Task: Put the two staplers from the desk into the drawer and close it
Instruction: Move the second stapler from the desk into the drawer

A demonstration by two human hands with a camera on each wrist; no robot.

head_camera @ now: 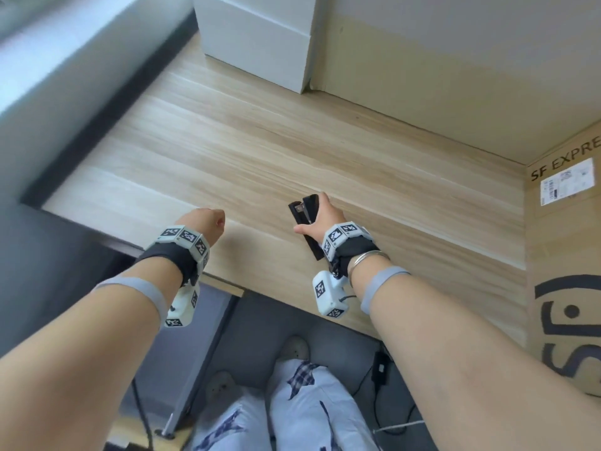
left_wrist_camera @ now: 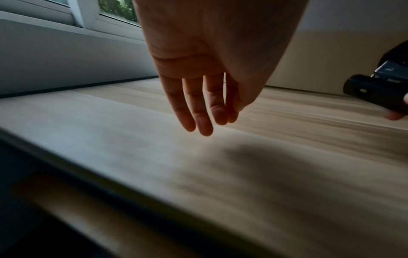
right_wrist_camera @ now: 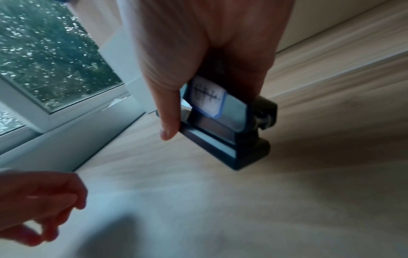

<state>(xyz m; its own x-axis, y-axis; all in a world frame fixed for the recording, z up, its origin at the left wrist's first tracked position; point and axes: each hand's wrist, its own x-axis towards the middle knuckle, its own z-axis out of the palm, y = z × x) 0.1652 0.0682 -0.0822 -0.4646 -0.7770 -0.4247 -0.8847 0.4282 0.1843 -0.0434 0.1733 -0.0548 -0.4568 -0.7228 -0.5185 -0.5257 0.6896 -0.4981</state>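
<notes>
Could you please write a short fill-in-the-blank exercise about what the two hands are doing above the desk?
1. The black stapler is held in the ____ hand.
2. The left hand holds ____.
3. The top of the desk is made of light ____.
4. The cardboard box stands at the desk's ____ side.

Missing words: right; nothing; wood; right

We see daylight entering from the window (right_wrist_camera: 50, 57) on the left, washing the desk (head_camera: 260, 151) pale and bluish on that side. Both wrist views are dim and smeared by motion blur, with soft hand shadows on the wood. The head view is brighter, its edges bent by the wide lens.
</notes>
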